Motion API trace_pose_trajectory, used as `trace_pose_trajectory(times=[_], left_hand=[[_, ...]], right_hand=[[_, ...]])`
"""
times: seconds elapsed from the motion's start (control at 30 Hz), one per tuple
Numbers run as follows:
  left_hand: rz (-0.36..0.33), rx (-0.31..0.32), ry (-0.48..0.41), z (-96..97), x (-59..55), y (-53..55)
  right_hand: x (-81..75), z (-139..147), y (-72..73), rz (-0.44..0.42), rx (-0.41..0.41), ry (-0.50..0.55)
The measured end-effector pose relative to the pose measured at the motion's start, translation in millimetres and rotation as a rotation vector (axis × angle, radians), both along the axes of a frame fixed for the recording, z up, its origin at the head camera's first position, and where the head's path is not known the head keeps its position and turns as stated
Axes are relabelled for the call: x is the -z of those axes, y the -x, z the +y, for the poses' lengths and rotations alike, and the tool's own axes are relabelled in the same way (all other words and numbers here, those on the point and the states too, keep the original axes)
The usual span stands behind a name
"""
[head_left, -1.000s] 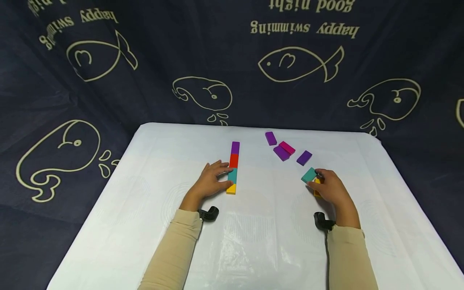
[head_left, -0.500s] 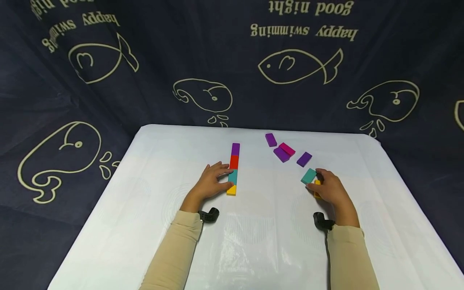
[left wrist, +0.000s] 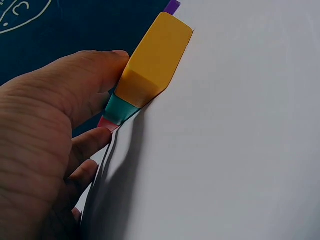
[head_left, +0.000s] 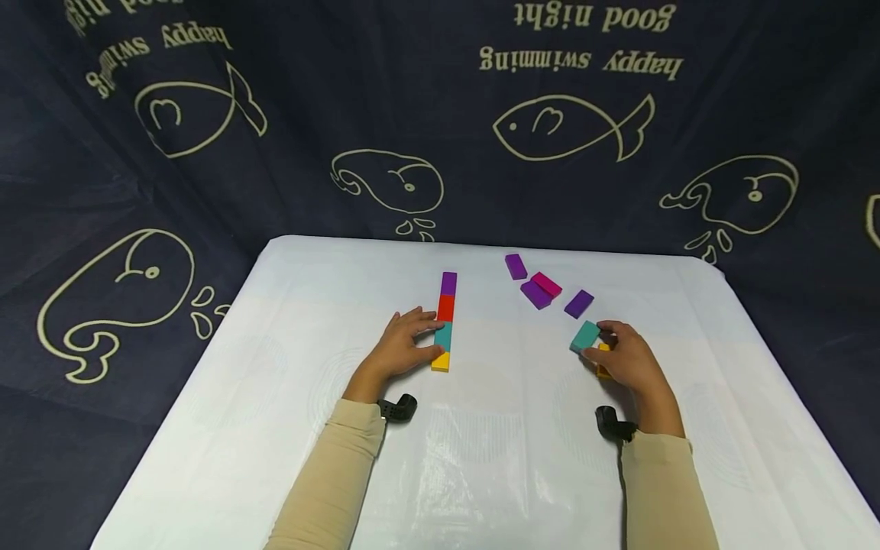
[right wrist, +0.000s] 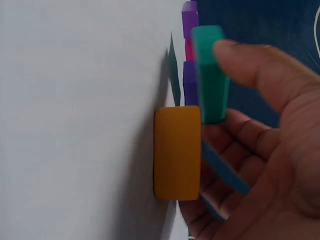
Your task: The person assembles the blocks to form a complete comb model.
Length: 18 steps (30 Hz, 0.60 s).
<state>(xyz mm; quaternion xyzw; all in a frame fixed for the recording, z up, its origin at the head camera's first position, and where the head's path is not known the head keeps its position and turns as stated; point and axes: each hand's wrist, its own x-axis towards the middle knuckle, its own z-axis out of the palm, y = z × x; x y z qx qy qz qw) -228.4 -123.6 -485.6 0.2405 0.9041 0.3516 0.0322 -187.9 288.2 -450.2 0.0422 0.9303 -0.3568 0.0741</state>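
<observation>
A straight row of blocks lies end to end on the white table: purple (head_left: 449,283), red (head_left: 445,308), teal (head_left: 443,337) and yellow (head_left: 440,363). My left hand (head_left: 397,345) rests at the row's left side, with thumb and index fingertip against it around the teal block. In the left wrist view the thumb lies along the yellow block (left wrist: 155,57). My right hand (head_left: 629,357) pinches a second teal block (right wrist: 211,75) between thumb and fingers, raised off the table in the right wrist view. Another yellow block (right wrist: 177,152) lies partly under that hand.
Beyond the right hand lie loose blocks: one purple (head_left: 516,266) near the far edge, one purple (head_left: 535,296) touching a magenta one (head_left: 548,285), and a dark purple one (head_left: 580,303). A dark blue curtain (head_left: 467,198) with fish drawings hangs behind the table (head_left: 481,489).
Both hands keep almost the same places. The teal block in my right hand has shifted very slightly left; the row has not moved apart from a small camera shift.
</observation>
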Motion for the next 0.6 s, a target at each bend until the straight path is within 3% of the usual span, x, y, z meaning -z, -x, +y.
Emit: trace_pose_trajectory(times=[0.23,0.6], left_hand=[[0.012,-0.009,0.005,-0.2,1.6,1.5],[-0.011,-0.004,0.012,0.4,-0.9,-0.3]], right_hand=[[-6.9,-11,-7.8,0.118,-0.048,0.025],[-17.0,-25,-16.5,0.144,-0.051,0.034]])
